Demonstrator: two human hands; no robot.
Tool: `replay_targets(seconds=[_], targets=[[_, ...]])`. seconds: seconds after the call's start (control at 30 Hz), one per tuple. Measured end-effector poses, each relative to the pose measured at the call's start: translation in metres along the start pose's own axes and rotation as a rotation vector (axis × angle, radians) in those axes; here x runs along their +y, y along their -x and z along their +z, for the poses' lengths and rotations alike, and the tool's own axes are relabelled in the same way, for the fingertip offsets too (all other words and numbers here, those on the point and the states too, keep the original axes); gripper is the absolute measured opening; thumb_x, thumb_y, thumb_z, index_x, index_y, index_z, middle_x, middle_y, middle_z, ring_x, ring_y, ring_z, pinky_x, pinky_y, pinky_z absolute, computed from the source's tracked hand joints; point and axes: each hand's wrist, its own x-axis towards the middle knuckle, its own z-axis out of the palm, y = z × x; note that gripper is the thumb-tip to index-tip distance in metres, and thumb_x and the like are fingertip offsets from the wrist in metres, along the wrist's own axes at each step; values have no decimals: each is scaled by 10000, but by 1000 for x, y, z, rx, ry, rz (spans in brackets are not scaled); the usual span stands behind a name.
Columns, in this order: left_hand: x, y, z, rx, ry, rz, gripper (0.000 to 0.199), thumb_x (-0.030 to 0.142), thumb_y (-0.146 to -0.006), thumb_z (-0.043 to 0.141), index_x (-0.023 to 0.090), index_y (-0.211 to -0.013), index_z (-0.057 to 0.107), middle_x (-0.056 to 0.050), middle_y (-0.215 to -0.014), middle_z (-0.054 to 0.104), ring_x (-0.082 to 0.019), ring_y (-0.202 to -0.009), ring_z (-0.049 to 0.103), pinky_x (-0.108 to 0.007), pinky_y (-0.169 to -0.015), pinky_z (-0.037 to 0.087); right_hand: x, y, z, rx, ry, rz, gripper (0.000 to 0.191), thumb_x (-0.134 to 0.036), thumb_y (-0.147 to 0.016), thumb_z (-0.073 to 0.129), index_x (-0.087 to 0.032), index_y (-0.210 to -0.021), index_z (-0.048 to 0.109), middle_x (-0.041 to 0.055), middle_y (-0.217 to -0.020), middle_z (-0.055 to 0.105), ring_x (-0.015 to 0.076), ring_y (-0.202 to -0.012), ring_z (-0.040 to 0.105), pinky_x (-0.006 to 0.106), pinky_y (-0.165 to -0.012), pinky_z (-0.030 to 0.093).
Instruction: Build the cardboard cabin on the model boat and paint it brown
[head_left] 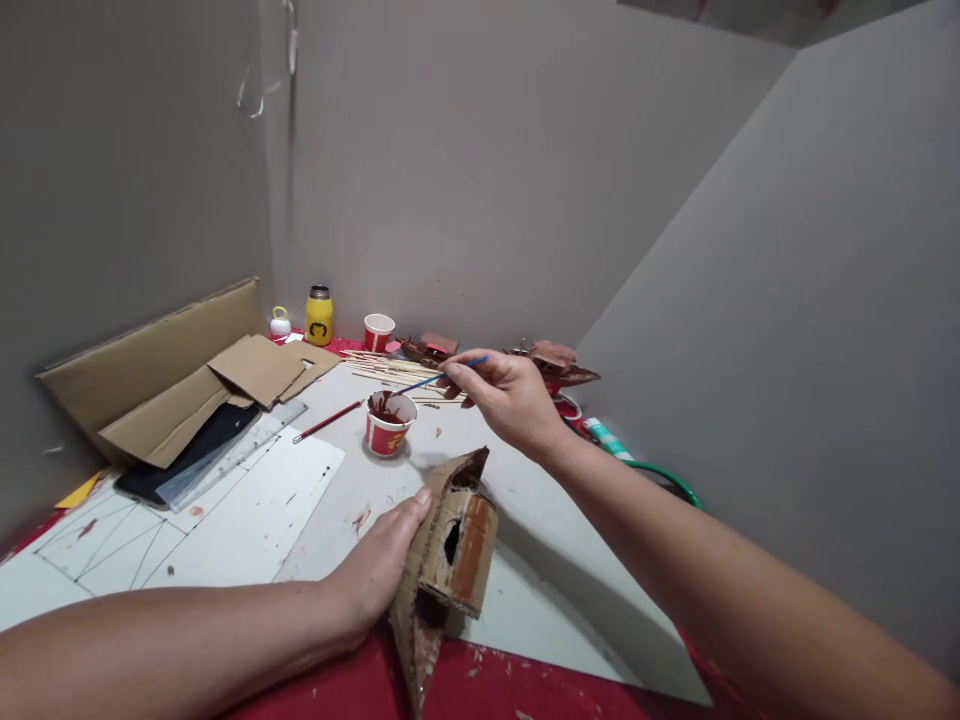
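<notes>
My left hand (388, 545) is closed on a cardboard model boat (459, 550), tilted on its side above the front of the table. Brown paint covers part of its curved cabin, which has a dark hole in it. Between the fingers of my right hand (506, 395) is a thin blue paintbrush (427, 382), its tip reaching into a red and white paper cup (388, 437). Dark brown paint coats the inside of the cup. The brush's bristles are hard to make out inside the cup.
Cardboard sheets (180, 370), a clear ruler (232, 460) and a drawn paper (180, 540) lie at left. A pencil (328, 421) is beside the cup. Behind are thin sticks (390, 372), a yellow bottle (319, 318), another cup (379, 332) and two brown model boats (555, 360).
</notes>
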Motion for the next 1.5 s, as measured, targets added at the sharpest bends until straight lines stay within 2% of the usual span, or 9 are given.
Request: replay_targets(seconds=[0.2, 0.37, 0.43, 0.57, 0.7, 0.83, 1.1, 1.33, 1.5], targets=[[5, 3, 2, 10, -25, 9, 531, 564, -988, 433, 217, -1299, 689, -33, -1450, 627, -281, -1419, 471, -403, -1249, 218, -7, 15, -6, 66, -22, 22, 351, -513, -830, 705, -162, -838, 699, 27, -663, 704, 148, -601, 655, 270, -538, 538], [4, 3, 2, -7, -91, 55, 532, 561, -997, 404, 214, -1277, 694, -36, -1453, 624, -279, -1433, 450, -398, -1239, 236, 7, 5, 4, 36, -22, 68, 300, -457, -876, 703, -158, -857, 679, 18, -706, 697, 141, -638, 652, 263, -572, 542], [2, 3, 1, -30, -86, 70, 559, 574, -996, 391, 199, -1295, 677, -45, -1486, 592, -285, -1408, 478, -407, -1213, 287, 16, -1, 6, 16, -12, 101, 273, -420, -935, 669, -147, -934, 677, 25, -804, 705, 143, -695, 665, 280, -626, 564], [0, 2, 1, -55, -92, 78, 585, 576, -993, 372, 169, -1297, 663, -74, -1491, 584, -286, -1329, 546, -406, -1157, 361, 30, -9, 9, -35, 3, 179, 309, -369, -985, 631, -163, -1215, 628, 75, -1168, 673, 199, -955, 686, 397, -812, 597], [1, 0, 2, -52, -73, 69, 528, 571, -978, 405, 164, -1146, 697, -93, -1340, 694, -283, -1253, 589, -395, -1149, 360, 37, -11, 14, -75, 7, 236, 352, -368, -980, 637, -176, -1273, 608, 93, -1263, 643, 233, -1053, 669, 444, -879, 585], [2, -1, 3, -35, -62, 79, 527, 581, -968, 424, 159, -1149, 682, -103, -1278, 717, -279, -1248, 586, -381, -1149, 353, 36, -10, 17, -92, 3, 239, 347, -366, -980, 636, -175, -1268, 610, 92, -1258, 646, 230, -1047, 671, 441, -876, 585], [0, -1, 3, -46, 10, 61, 550, 616, -961, 447, 162, -1159, 687, -103, -1319, 698, -279, -1248, 585, -388, -1149, 354, 32, -13, 13, -33, 3, 204, 307, -381, -989, 622, -162, -1204, 633, 75, -1161, 676, 202, -961, 684, 406, -829, 592], [0, -1, 3, -64, 49, 34, 571, 625, -956, 456, 161, -1176, 705, -90, -1293, 722, -293, -1220, 615, -408, -1129, 387, 35, -10, 25, -105, -15, 242, 326, -358, -985, 631, -174, -1254, 615, 85, -1232, 653, 216, -1017, 677, 425, -856, 591], [1, 0, 3, -34, 16, 43, 556, 604, -967, 457, 172, -1209, 711, -74, -1382, 676, -284, -1326, 552, -391, -1180, 333, 24, -9, 6, -22, -95, 205, 305, -461, -881, 728, -160, -904, 685, 39, -823, 722, 149, -684, 663, 264, -586, 548]])
